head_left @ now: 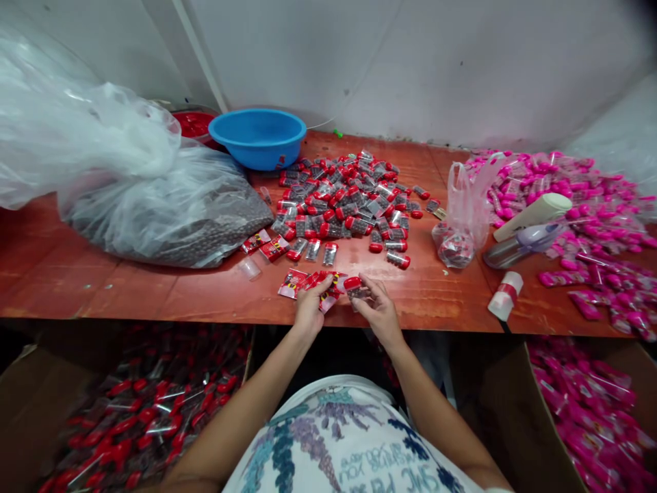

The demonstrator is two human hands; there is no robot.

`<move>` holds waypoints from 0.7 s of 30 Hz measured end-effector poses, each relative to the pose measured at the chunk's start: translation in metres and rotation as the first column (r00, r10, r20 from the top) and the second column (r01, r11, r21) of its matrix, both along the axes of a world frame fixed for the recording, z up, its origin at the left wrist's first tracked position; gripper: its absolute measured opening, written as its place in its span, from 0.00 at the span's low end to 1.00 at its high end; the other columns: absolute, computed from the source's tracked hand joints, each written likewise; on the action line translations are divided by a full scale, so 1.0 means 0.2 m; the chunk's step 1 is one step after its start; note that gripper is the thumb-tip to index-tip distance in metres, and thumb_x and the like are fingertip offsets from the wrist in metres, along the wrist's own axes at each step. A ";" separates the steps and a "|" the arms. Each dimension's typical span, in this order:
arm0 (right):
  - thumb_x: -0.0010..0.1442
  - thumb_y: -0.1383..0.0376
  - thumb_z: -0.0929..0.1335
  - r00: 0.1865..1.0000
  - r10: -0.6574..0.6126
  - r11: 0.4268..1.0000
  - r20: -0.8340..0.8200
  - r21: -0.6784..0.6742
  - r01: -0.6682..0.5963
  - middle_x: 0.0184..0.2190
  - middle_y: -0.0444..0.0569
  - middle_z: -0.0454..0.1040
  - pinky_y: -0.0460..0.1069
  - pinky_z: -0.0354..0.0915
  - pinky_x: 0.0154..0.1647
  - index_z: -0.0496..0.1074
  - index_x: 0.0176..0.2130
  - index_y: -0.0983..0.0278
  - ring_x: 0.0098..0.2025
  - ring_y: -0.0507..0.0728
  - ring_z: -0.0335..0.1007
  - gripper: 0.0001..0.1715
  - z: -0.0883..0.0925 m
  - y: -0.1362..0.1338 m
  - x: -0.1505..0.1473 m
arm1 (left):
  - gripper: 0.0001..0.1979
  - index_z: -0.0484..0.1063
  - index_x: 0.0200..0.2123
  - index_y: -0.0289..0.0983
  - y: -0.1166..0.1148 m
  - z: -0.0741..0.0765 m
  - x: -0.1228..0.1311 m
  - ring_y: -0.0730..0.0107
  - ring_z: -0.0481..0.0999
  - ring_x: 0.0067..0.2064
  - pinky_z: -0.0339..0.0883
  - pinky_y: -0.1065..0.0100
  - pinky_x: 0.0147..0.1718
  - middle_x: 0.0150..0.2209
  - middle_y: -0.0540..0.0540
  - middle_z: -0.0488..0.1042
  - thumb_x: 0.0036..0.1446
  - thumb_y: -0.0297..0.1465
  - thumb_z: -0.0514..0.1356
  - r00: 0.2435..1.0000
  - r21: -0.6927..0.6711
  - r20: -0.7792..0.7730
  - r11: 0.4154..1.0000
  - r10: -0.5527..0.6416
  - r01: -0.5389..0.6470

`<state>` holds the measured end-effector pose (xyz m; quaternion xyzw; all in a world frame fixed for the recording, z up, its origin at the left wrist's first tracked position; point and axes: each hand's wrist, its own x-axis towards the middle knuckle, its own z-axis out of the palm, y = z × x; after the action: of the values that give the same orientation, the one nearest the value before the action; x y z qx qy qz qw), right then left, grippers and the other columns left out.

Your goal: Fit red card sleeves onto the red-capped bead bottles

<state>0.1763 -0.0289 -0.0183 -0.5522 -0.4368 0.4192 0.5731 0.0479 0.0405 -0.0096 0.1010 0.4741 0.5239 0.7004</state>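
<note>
Close to the table's front edge, my left hand is closed on a printed red card with yellow and black figures. More such cards lie just left of it on the tabletop. My right hand pinches a small clear container with a red cap, dark inside, right beside the card. Behind both hands spreads a pile of similar red-capped containers. Two loose cards and a clear empty-looking piece lie to the left of the pile.
A large plastic bag of dark beads and a blue basin stand left. At right are a knotted plastic bag, bottles and pink packages. Boxes of red and pink pieces sit below the red-brown table.
</note>
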 end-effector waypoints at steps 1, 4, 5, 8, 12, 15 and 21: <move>0.54 0.63 0.69 1.000 -0.007 1.000 0.001 0.001 0.007 0.46 0.48 0.63 0.47 0.71 0.38 0.66 0.57 0.54 0.43 0.54 0.67 0.31 0.00 0.00 0.00 | 0.12 0.76 0.29 0.30 0.00 0.00 0.00 0.66 0.79 0.29 0.74 0.66 0.30 0.29 0.43 0.79 0.36 0.21 0.71 1.000 0.006 0.000 1.000 0.004 -0.004; 0.54 0.64 0.69 1.000 -0.027 1.000 -0.007 0.006 0.027 0.46 0.48 0.62 0.47 0.71 0.39 0.66 0.57 0.54 0.43 0.54 0.68 0.31 -0.01 0.01 0.01 | 0.13 0.76 0.29 0.30 0.00 0.00 -0.01 0.66 0.79 0.29 0.74 0.66 0.30 0.29 0.44 0.79 0.36 0.22 0.71 1.000 0.015 0.002 1.000 0.020 -0.020; 0.54 0.64 0.69 1.000 -0.030 1.000 -0.006 0.006 0.030 0.46 0.48 0.62 0.47 0.71 0.39 0.66 0.57 0.54 0.43 0.54 0.68 0.30 -0.01 0.01 0.01 | 0.13 0.76 0.29 0.30 0.00 -0.01 -0.01 0.66 0.79 0.29 0.74 0.66 0.31 0.29 0.44 0.79 0.35 0.22 0.71 1.000 0.019 0.004 1.000 0.024 -0.024; 0.54 0.63 0.69 1.000 -0.026 1.000 -0.006 0.003 0.026 0.45 0.48 0.63 0.47 0.71 0.38 0.66 0.57 0.54 0.43 0.54 0.68 0.31 0.00 0.00 0.00 | 0.15 0.75 0.29 0.31 0.00 -0.01 0.00 0.66 0.78 0.29 0.74 0.65 0.31 0.29 0.44 0.79 0.34 0.22 0.72 1.000 0.027 -0.006 0.999 0.026 -0.026; 0.53 0.62 0.70 1.000 0.014 1.000 -0.012 -0.014 -0.014 0.44 0.47 0.64 0.47 0.71 0.37 0.68 0.56 0.55 0.43 0.54 0.68 0.30 0.01 0.01 -0.01 | 0.15 0.75 0.29 0.31 -0.02 0.00 0.00 0.67 0.78 0.28 0.74 0.66 0.31 0.28 0.45 0.79 0.34 0.25 0.72 0.999 0.078 -0.050 0.997 0.013 -0.009; 0.53 0.61 0.71 0.996 0.005 0.999 -0.089 -0.044 -0.009 0.43 0.48 0.68 0.48 0.71 0.37 0.67 0.55 0.56 0.41 0.54 0.69 0.30 0.00 0.01 -0.01 | 0.13 0.75 0.28 0.31 -0.03 0.02 0.00 0.69 0.77 0.28 0.73 0.67 0.32 0.27 0.47 0.78 0.36 0.27 0.72 0.996 0.190 -0.087 0.981 -0.011 0.027; 0.53 0.62 0.71 0.982 0.027 0.998 -0.186 -0.054 -0.038 0.38 0.48 0.74 0.51 0.70 0.41 0.70 0.51 0.61 0.38 0.55 0.71 0.25 0.01 0.00 -0.02 | 0.14 0.76 0.31 0.33 -0.04 0.06 0.00 0.67 0.77 0.30 0.72 0.66 0.35 0.29 0.47 0.78 0.37 0.26 0.71 0.987 0.315 -0.135 0.940 -0.091 0.130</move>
<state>0.1716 -0.0295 -0.0164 -0.5198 -0.3783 0.4907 0.5881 0.0481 0.0316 0.0028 0.2715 0.4166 0.5471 0.6734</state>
